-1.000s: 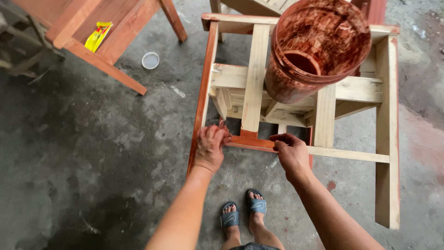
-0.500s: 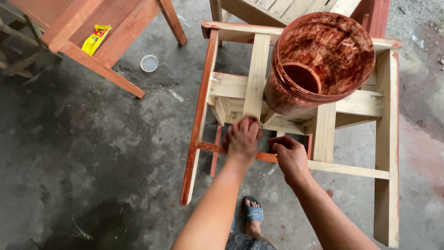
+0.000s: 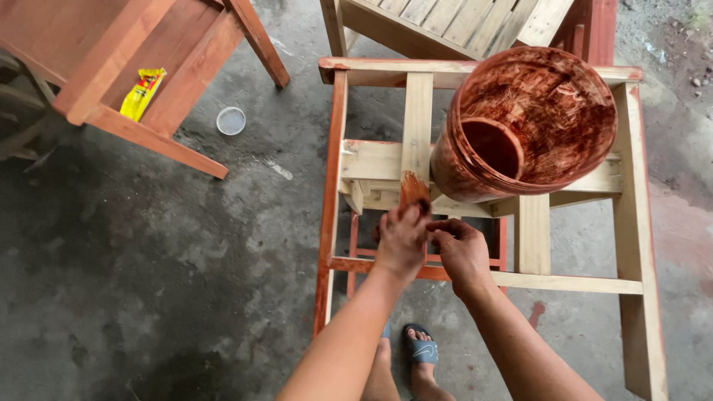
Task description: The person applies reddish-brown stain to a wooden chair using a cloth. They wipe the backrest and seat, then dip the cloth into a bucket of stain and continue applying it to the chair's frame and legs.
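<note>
— Head view, what do you have in hand?

— My left hand is closed around the handle of a small paintbrush with stain-soaked reddish bristles; the bristles point up and away from me, over the pale cross slats. My right hand sits just beside the left, fingers curled in toward the brush handle. I cannot tell whether it actually grips the handle or only touches it.

— And what are the hands over?

— An upturned bare-wood furniture frame with partly red-stained rails. Its left rail and the low front rail are coated red-brown; the slats in the middle and the right side are raw pale wood. Both hands hover above the front rail.

— Where is the stain?

— In a round plastic bucket smeared red-brown inside and out, tilted on the frame's slats, just beyond and right of the brush.

— Anything else around?

— A red-stained wooden piece at upper left on the grey concrete floor, with a yellow packet on it and a small white round lid on the floor near it. My blue sandal shows below.
</note>
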`<state>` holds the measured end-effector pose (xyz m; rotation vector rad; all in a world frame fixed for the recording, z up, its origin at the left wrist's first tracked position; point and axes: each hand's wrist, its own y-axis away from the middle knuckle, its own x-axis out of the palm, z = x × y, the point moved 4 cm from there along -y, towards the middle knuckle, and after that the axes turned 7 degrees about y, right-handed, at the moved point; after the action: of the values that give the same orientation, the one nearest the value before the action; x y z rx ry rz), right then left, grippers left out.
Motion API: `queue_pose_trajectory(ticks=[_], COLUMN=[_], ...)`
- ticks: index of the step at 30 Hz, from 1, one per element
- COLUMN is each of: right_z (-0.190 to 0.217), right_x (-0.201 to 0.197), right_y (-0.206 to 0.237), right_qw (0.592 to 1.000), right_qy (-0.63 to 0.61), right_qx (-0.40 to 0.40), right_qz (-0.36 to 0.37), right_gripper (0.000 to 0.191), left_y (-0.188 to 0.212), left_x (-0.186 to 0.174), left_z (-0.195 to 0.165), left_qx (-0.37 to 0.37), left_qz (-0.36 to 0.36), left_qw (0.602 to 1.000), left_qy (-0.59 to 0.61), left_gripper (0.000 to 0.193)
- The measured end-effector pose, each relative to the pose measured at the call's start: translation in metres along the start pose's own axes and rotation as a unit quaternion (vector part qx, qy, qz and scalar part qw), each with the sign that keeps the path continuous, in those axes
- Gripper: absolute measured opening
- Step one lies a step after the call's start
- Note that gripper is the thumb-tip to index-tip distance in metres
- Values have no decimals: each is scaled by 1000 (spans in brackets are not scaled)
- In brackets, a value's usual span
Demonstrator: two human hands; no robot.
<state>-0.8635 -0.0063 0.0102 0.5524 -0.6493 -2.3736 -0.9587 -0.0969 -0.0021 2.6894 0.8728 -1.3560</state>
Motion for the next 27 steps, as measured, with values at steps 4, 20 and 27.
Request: queue_pose_trajectory(ticks=[4,20,27], right_z=[8,7,8], right_x=[14,42,36], right_y=[1,2,6], right_qw=[1000,998,998], right_qy=[20,59,64], right_qx=[-10,-35,10], right_qz=[-4,13,9], right_gripper=[20,21,22], left_y=[40,-51,-28], left_x=[-22,-64,-34], left_z=[-5,105,103], left_qx=[2,27,105], left_qz=[37,257,439], left_qw=[999,925,788], left_qy=[15,-278,-419], left_gripper=[36,23,30])
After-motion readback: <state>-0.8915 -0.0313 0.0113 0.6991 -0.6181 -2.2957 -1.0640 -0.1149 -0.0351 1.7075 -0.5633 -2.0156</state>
